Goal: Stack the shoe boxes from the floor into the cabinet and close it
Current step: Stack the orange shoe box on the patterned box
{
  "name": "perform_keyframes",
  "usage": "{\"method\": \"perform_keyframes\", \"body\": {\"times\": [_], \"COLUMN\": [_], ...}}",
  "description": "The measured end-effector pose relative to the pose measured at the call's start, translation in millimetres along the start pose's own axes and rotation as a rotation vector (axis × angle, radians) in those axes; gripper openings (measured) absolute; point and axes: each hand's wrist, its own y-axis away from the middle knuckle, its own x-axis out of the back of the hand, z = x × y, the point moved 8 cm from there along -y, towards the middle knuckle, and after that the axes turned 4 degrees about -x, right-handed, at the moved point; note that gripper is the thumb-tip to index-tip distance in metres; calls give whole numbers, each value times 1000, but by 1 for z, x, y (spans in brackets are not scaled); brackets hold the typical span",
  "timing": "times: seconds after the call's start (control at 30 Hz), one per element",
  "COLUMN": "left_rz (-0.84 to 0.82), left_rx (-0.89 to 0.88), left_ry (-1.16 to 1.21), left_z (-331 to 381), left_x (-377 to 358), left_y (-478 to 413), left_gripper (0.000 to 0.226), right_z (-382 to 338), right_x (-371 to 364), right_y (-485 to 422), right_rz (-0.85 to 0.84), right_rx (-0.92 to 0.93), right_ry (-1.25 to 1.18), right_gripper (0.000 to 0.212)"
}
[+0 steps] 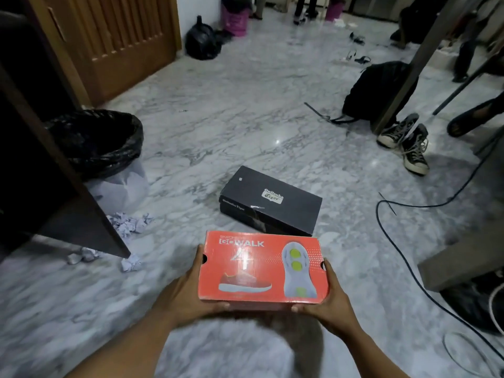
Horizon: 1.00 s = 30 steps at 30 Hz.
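Note:
I hold an orange shoe box [261, 268] with a printed sneaker and sole on its lid, lifted above the floor in front of me. My left hand [188, 293] grips its left end and my right hand [327, 301] grips its right end. Just beyond it a black shoe box [270, 201] with a white label lies flat on the marble floor. The dark open cabinet door [62, 186] stands at the left, and the cabinet's inside is mostly out of view.
A bin lined with a black bag [98, 140] sits by the cabinet, with crumpled paper [128, 225] around it. A black backpack [379, 91], a pair of sneakers [406, 143] and a dark cable [409, 268] lie to the right. People's legs stand at the far end.

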Motion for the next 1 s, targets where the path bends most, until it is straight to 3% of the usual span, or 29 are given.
{"method": "perform_keyframes", "body": {"times": [0.2,0.37,0.57,0.7,0.83,1.0], "left_rz": [55,89,206,308,406,617], "left_rx": [19,61,189,310,360,371], "left_ry": [-33,44,-55,-190,-247,-328], "left_z": [-40,-89,-121,-122,-113,-70], "left_x": [54,105,193,253,313,409], "left_y": [76,143,243,306,345,409], "left_gripper": [144,150,152,155,166,154], "right_z": [-42,-87,-170,-232,-304,-431], "right_x": [-68,-138,-208,-249,-257,-266], "right_y": [39,69,120,150,160,185], "right_rz": [-79,-178,-261,-424,-419,-480], "right_rx": [74,108,222,284,422,592], "right_ry": [-23,-49,-83,-79,-132,-182], "right_gripper": [131,143,146,129,128,121]}}
